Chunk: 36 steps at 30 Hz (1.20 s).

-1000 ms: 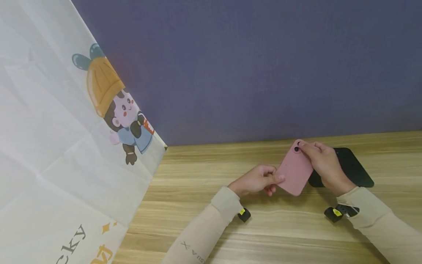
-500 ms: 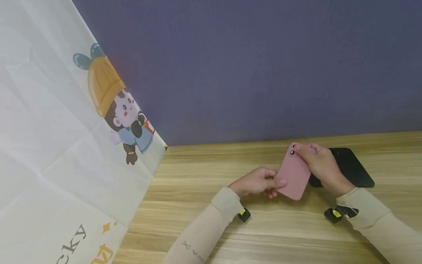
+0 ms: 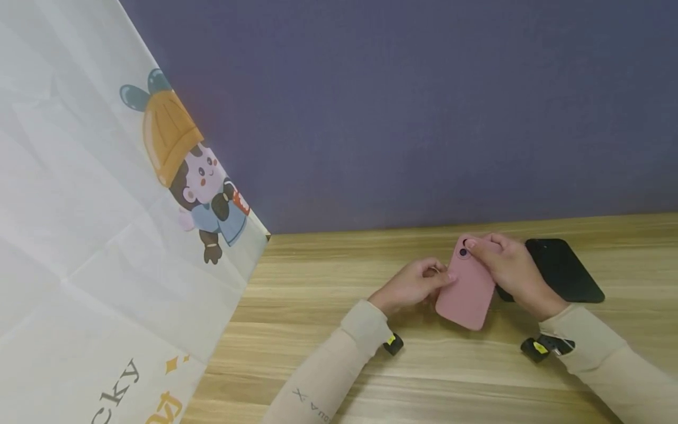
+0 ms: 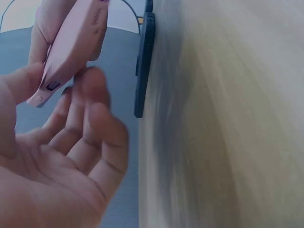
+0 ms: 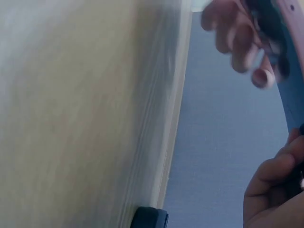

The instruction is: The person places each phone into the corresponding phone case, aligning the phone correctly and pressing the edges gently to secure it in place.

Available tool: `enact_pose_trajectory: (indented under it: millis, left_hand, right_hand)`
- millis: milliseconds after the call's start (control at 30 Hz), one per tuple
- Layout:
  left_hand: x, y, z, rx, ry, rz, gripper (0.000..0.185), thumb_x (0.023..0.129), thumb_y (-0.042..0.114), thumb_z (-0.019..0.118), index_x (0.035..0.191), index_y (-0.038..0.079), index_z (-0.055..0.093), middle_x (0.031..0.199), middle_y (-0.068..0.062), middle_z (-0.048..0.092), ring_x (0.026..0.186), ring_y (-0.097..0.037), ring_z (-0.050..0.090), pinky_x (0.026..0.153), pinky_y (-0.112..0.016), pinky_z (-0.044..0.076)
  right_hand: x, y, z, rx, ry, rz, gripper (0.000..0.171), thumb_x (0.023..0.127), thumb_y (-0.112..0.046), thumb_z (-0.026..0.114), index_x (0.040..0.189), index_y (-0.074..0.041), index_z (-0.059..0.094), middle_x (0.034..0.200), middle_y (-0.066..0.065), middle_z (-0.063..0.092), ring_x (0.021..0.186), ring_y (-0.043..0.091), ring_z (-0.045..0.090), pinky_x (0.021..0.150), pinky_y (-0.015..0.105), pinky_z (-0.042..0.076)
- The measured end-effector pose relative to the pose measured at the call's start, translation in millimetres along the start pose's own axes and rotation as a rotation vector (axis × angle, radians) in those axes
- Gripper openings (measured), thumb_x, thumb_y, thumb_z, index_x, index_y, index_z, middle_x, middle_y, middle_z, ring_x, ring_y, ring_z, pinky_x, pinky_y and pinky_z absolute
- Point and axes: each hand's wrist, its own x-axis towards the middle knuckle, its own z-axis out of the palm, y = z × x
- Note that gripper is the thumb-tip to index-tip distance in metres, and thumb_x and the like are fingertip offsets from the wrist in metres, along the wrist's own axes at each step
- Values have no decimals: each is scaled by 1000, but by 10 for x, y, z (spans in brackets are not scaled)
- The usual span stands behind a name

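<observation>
Both hands hold a phone in a pink case [image 3: 468, 288] just above the wooden table, its back tilted up in the head view. My left hand [image 3: 410, 285] pinches the phone's left edge with thumb and fingers. On the upper right side, my right hand [image 3: 511, 265] grips it, the thumb beside the camera lenses and the other fingers partly hidden behind. A port opening shows in the case's end [image 4: 53, 85] in the left wrist view. The phone's dark glossy front [image 5: 268, 23] appears in the right wrist view. A black phone [image 3: 567, 271] lies flat behind the right hand.
The wooden table [image 3: 318, 259] meets an upright blue-grey panel [image 3: 402, 118] at its back edge. On the left hangs a white sheet [image 3: 63, 206] printed with a cartoon figure. Each wrist wears a small black camera.
The pink-cased phone has shifted slightly left and towards me and turned a little more upright. My left thumb has moved from its lower left corner up the left edge.
</observation>
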Motion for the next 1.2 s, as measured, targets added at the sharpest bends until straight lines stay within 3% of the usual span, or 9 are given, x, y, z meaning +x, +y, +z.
enact_pose_trajectory:
  millis: [133, 300, 467, 700, 833, 1200]
  left_hand:
    - [60, 17, -21, -12, 71, 51, 22, 103, 36, 62, 111, 15, 64, 77, 2, 64, 61, -14, 61, 56, -31, 52]
    - [134, 33, -18, 6, 154, 115, 23, 103, 32, 63, 116, 13, 64, 84, 4, 66, 65, -18, 65, 63, -46, 60]
    - [201, 35, -8, 0, 217, 119, 23, 103, 33, 62, 113, 13, 67, 83, 7, 67, 67, -9, 65, 66, -48, 60]
    - [269, 42, -8, 7, 254, 144, 23, 103, 33, 63, 106, 11, 68, 80, 5, 67, 68, -4, 63, 70, -51, 61]
    - [301, 60, -12, 24, 269, 152, 21, 103, 30, 62, 104, 9, 67, 81, 2, 68, 68, -5, 62, 69, -45, 61]
    - [401, 77, -11, 41, 285, 149, 18, 104, 22, 60, 104, 6, 67, 85, -3, 69, 67, -7, 61, 72, -52, 61]
  right_hand:
    - [17, -41, 9, -47, -42, -37, 45, 102, -52, 57, 110, -8, 64, 77, 1, 68, 63, 11, 60, 51, 32, 49]
    - [59, -51, 18, -65, -113, -48, 47, 102, -53, 56, 107, -7, 63, 90, 9, 70, 68, 13, 62, 54, 33, 52]
    - [107, -44, 29, -70, -146, -88, 42, 103, -49, 57, 104, -7, 64, 101, 13, 72, 76, 13, 64, 61, 32, 54]
    - [195, -10, 12, -92, -171, -124, 40, 104, -48, 56, 104, -10, 65, 104, 13, 72, 79, 14, 63, 63, 31, 53]
    - [255, 13, 5, -105, -189, -134, 39, 104, -48, 55, 106, -11, 66, 100, 13, 72, 77, 15, 63, 62, 31, 53]
    - [398, 55, -52, -108, -216, -157, 36, 105, -43, 57, 102, -8, 64, 89, 9, 68, 72, 12, 58, 59, 30, 49]
